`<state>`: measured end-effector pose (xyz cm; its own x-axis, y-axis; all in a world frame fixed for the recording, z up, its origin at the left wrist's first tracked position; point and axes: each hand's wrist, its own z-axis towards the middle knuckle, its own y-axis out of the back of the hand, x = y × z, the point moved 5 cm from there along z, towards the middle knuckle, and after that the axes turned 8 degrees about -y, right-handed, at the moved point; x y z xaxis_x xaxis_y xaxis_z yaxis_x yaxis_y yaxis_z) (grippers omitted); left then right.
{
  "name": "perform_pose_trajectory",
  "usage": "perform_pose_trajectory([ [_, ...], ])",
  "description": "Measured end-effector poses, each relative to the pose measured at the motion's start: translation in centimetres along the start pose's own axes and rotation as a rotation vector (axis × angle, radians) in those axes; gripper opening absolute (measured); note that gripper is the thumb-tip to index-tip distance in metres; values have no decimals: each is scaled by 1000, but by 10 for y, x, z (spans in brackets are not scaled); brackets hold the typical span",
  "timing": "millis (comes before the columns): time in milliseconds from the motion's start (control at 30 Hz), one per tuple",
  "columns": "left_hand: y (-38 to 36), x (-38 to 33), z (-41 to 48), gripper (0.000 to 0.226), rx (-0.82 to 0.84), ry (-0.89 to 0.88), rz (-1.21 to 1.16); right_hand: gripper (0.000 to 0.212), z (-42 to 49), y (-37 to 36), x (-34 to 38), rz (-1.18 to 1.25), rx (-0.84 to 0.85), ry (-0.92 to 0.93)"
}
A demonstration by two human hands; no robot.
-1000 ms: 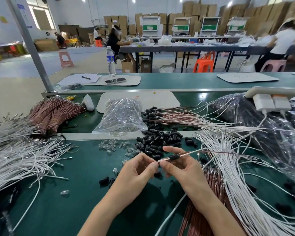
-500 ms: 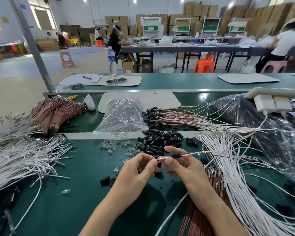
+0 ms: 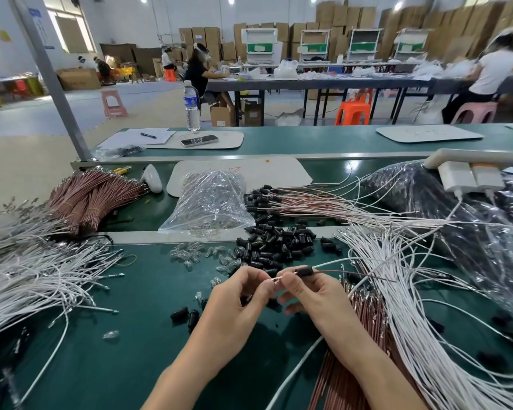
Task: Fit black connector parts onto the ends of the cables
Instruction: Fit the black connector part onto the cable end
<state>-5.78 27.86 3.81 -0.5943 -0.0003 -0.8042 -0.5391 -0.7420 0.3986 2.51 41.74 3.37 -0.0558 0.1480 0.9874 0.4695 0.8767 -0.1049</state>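
Both hands meet over the green mat (image 3: pixel 131 335). My right hand (image 3: pixel 311 294) pinches a thin pair of cables (image 3: pixel 350 272), one brown and one white, that carry a black connector part (image 3: pixel 304 272) just right of my thumb. My left hand (image 3: pixel 240 294) pinches the metal terminal (image 3: pixel 276 280) at the cable end. A pile of loose black connector parts (image 3: pixel 279 244) lies just beyond my hands. Several more black parts (image 3: pixel 184 315) sit on the mat by my left wrist.
White cables (image 3: pixel 27 276) spread at the left and more white cables (image 3: pixel 412 306) at the right. Brown cable bundles (image 3: pixel 92 196) lie far left, others (image 3: pixel 353 365) under my right forearm. A clear bag (image 3: pixel 211 199), small clear parts (image 3: pixel 190 255), a power strip (image 3: pixel 471 170) and dark plastic bags (image 3: pixel 471 226) sit around.
The black connector part has slid right along the cables, baring the metal terminal between my hands. Both hands stay close together in the same spot.
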Motion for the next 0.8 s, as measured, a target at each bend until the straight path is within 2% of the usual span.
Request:
perform_pose_trajectory([
  [100,0,-1,0,12,0,-2,-17,22,0,-2,0,-13,26,-1],
  [200,-2,-3,1,5,-7,-10,-33,18,-1,-2,1,0,28,-3],
  [267,-1,-5,0,14,-15,-23,-32,17,-2,-1,1,7,24,-8],
  [467,2,-1,-1,11,-32,6,-43,25,0,4,0,53,-3,-14],
  [800,-2,-7,-1,14,-54,24,-71,21,-2,2,0,12,16,-8],
])
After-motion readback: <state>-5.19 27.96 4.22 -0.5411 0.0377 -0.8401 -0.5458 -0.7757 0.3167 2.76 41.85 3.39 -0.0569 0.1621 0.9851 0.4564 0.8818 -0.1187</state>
